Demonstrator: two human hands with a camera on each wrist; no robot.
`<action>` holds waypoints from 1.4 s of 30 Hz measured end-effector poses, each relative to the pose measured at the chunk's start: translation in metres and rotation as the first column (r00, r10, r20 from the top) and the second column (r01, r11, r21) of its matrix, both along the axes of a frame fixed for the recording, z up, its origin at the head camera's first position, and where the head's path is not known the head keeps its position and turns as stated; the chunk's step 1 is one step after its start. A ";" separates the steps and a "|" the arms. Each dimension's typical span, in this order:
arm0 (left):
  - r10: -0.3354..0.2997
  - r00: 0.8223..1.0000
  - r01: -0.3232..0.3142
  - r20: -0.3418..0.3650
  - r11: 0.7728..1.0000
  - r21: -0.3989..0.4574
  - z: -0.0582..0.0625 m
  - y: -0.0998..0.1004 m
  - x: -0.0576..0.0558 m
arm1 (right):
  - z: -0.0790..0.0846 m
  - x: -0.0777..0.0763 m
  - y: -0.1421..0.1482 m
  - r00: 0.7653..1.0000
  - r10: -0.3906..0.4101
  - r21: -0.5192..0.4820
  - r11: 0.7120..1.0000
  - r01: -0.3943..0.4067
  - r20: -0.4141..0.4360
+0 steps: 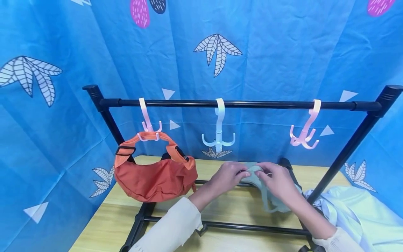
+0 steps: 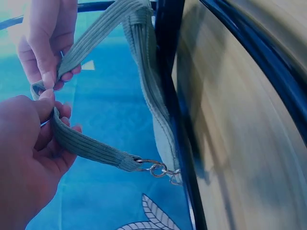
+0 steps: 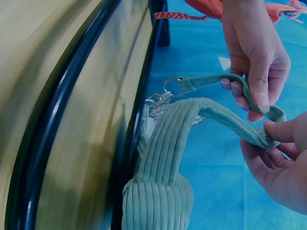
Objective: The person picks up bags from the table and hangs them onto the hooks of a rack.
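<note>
A green ribbed corduroy bag (image 1: 278, 203) hangs low behind the rack's lower bars, under both hands. My left hand (image 1: 227, 176) pinches its strap (image 2: 98, 148) between thumb and fingers, on the stretch that leads to the metal rings (image 2: 158, 167). Right beside it, my right hand (image 1: 278, 178) pinches the same strap where it runs up from the bag body (image 3: 158, 206). Between the two sets of fingertips the strap bends in a small fold. Above and behind the hands, a pale blue four-prong hook (image 1: 219, 138) hangs bare from the top bar.
An orange bag (image 1: 157, 178) hangs by its strap from the left pink hook (image 1: 148, 127). Another pink hook (image 1: 304, 134) hangs at right on the black top bar (image 1: 261, 104). Pale fabric (image 1: 365, 213) lies at right on the wooden table (image 1: 100, 224). A blue curtain (image 1: 270, 63) stands behind.
</note>
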State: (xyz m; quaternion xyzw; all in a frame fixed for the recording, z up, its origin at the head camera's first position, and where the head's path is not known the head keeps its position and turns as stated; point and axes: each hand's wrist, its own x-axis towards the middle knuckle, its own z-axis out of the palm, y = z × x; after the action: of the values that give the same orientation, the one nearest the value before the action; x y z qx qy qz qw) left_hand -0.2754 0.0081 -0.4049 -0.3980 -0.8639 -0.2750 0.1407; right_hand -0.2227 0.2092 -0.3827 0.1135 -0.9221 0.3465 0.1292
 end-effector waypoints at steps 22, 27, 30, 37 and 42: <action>-0.045 0.993 0.010 0.110 0.953 0.301 0.029 -0.019 0.031 | 0.025 0.020 0.000 0.986 0.054 -0.036 0.998 -0.060 -0.159; -0.064 0.994 0.029 0.093 0.942 0.333 0.036 -0.024 0.036 | 0.031 0.021 -0.001 0.966 0.064 0.004 0.998 -0.065 -0.251; -0.066 0.995 0.038 0.074 0.943 0.329 0.040 -0.027 0.040 | 0.034 0.022 -0.001 0.951 0.088 0.004 0.996 -0.091 -0.296; -0.055 0.992 0.012 0.114 0.938 0.347 0.054 -0.034 0.053 | 0.043 0.023 0.000 0.906 0.154 0.030 0.988 -0.155 -0.394; -0.064 0.989 0.014 0.135 0.939 0.344 0.062 -0.041 0.060 | 0.050 0.022 0.000 0.877 0.191 0.045 0.981 -0.191 -0.441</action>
State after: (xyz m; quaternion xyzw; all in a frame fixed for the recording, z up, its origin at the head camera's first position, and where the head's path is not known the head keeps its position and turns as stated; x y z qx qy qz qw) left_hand -0.2155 -0.0326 -0.3428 -0.3637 -0.8027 -0.4516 0.1394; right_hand -0.2005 0.2095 -0.3325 0.2799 -0.8526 0.3227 0.3009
